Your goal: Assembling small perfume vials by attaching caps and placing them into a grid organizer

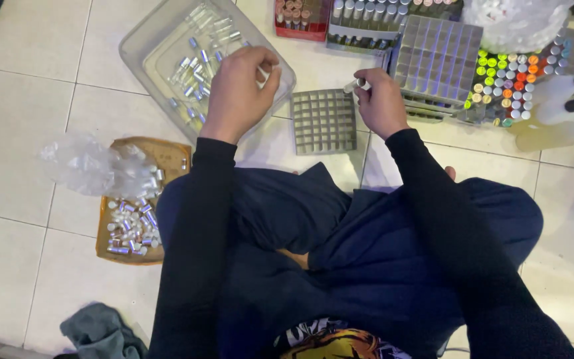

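Head view: a seated person with crossed legs on a tiled floor [21,100] is seen from above.
Left hand [237,90]: curled over the rim of a clear plastic tub [147,43] at 11 o'clock; something small and pale seems pinched at the fingertips, but what it is cannot be told.
Clear plastic tub: loose small glass vials [197,66] with silver caps are held inside.
Right hand [380,100]: closed around a small vial [355,84], whose silver-capped end sticks out toward the left, at 1 o'clock.
Empty grid tray [324,121]: laid flat on the floor between the two hands, just below them at 12 o'clock.
Stacked grid trays [436,56]: set just beyond the right hand, at 1 o'clock.
Colour-capped vials [509,80]: packed upright in rows at 2 o'clock, right of the stacked trays.
Brown tray [167,153]: at 9 o'clock beside the left knee, with silver caps [131,226] scattered in it and a crumpled clear bag [84,163] lying partly over it.
Grey cloth [101,329]: at 7 o'clock on the floor.
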